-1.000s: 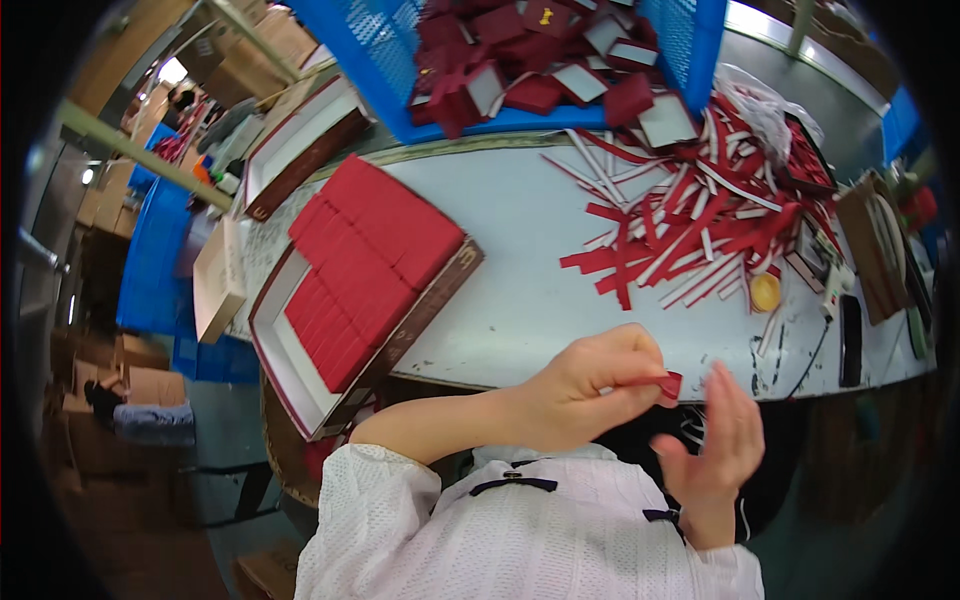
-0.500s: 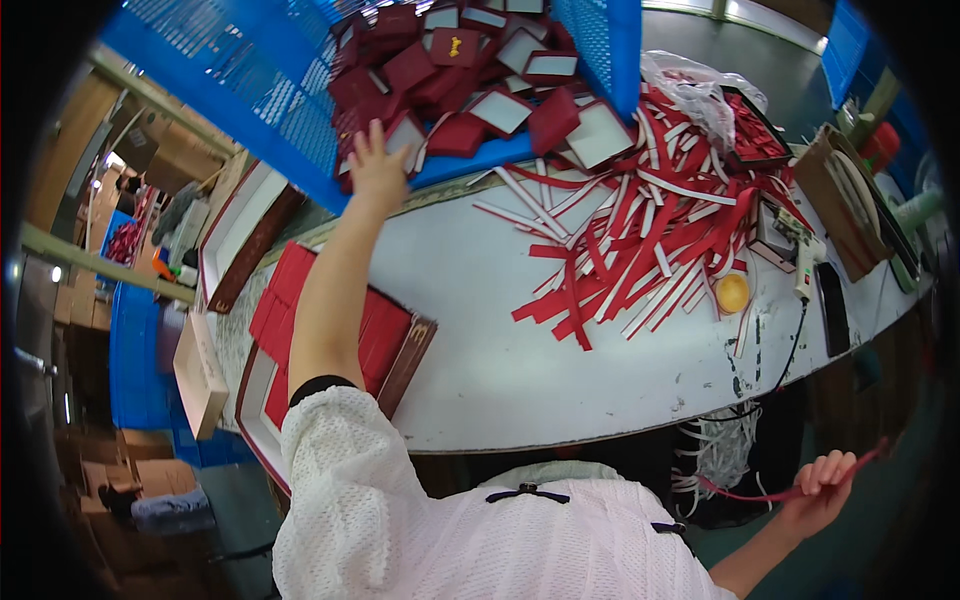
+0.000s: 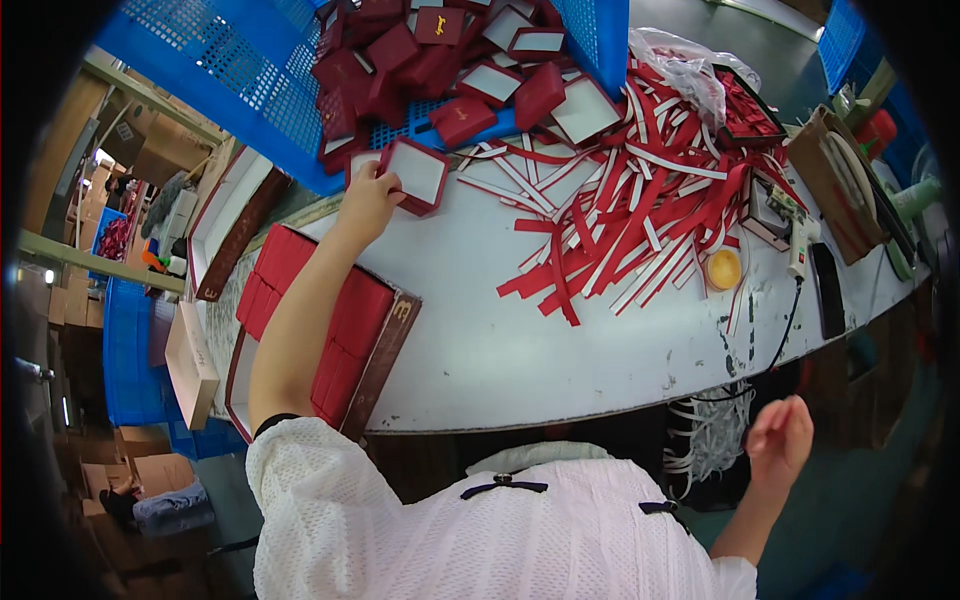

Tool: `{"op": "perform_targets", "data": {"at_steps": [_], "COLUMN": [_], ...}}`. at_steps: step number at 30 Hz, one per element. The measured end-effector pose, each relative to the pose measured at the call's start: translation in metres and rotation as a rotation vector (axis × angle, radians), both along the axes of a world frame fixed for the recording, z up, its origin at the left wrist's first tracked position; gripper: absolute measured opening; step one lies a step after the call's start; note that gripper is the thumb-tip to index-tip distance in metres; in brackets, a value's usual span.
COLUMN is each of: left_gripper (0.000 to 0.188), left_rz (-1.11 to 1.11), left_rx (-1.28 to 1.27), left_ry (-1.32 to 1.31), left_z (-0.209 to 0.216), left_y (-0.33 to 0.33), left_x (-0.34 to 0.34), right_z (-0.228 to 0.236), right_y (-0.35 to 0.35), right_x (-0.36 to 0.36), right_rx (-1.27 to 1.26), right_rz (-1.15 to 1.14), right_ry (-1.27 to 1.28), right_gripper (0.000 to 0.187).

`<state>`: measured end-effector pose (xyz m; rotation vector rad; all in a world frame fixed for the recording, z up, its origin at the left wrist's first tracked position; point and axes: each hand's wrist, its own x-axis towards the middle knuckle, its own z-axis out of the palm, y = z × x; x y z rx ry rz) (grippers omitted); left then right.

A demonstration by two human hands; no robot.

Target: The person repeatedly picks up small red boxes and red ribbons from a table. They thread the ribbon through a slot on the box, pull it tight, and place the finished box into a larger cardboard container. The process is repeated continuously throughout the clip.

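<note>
- Maroon box [image 3: 422, 172], pale face showing, up by the front edge of the big blue crate [image 3: 240, 110], past the far left side of the tabletop [image 3: 480, 350]. Can't tell about resting on anything.
- Closest in: white knit top [image 3: 540, 545] with little dark bows [image 3: 505, 486].
- Right hand [image 3: 780, 445] out at lower right, beyond the near table edge, fingers loosely curled. Honestly can't tell about anything tucked inside.
- Just left of that, below the table edge: tangle of thin white strips [image 3: 708, 440].
- Left forearm [image 3: 305, 330] stretched over a dark brown tray [image 3: 384, 362] packed with rows of red blocks [image 3: 350, 325].
- Left hand [image 3: 366, 210] in a narrow grip, holding the maroon box by its left side. Another pale piece right behind the fingers, can't tell if part of the same box.
- Left of the tray: shallow cream lid [image 3: 192, 360], then a long white-lined box [image 3: 240, 215] farther back.
- Right half of the table: messy heap of red-and-white ribbons [image 3: 640, 210], with a round yellow tub [image 3: 723, 269] at its edge, plus white power strip [image 3: 798, 248] and flat black bar [image 3: 828, 290] nearby.
- Behind the heap: clear plastic bag [image 3: 672, 65].
- Inside the crate: loads more maroon boxes [image 3: 395, 55], piled every which way.
- Way off left: blue bins [image 3: 135, 340], cardboard cartons [image 3: 165, 475].
</note>
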<state>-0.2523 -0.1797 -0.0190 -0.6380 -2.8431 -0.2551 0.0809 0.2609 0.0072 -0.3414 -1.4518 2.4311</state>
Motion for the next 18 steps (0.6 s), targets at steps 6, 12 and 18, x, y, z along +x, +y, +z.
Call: {"op": "perform_targets", "data": {"at_steps": [6,12,18], "left_gripper": [0.018,0.037,0.042], "left_rz": [0.06,-0.044,-0.149], "left_rx": [1.076,1.945,2.074], "left_ry": [-0.354,-1.072,-1.34], "left_z": [0.011,0.04,0.023], "left_y": [0.028,0.119,0.148], "left_x": [0.061,0.168,0.232], "right_z": [0.009,0.01,0.011], "right_y": [-0.06,-0.103,-0.119], "right_x": [-0.023,-0.048,-0.066], "right_rx": [-0.057,-0.003,0.078], "right_rz": [0.504,0.429,0.183], "right_ry": [-0.149,-0.015,0.042], "right_gripper": [0.01,0.007,0.019]}}
